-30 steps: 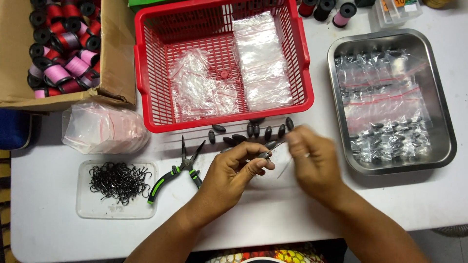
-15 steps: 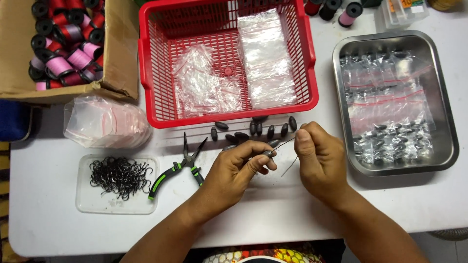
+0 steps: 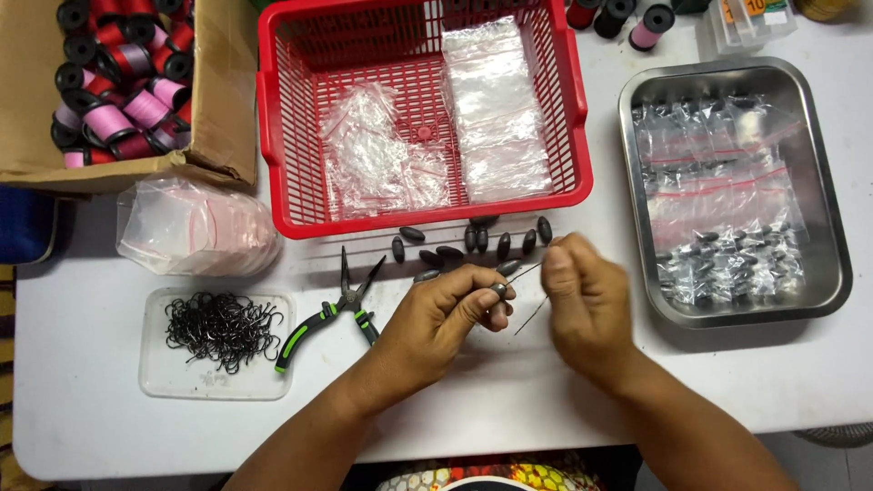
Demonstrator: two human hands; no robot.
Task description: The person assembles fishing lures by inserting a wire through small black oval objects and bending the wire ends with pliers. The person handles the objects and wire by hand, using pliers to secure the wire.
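Now: left hand (image 3: 446, 318) pinches sinker (image 3: 498, 290) | right hand (image 3: 587, 305) closed, blurred | pliers (image 3: 332, 309) beside.

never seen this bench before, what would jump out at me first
The bright red basket at top centre grabs the eye, with clear plastic bags lying inside it. Just below it, the left hand pinches a small dark oval weight while the right hand works close beside it, above the white table. A row of loose dark weights lies in front of the basket, and a steel tray of bagged ones sits at right.
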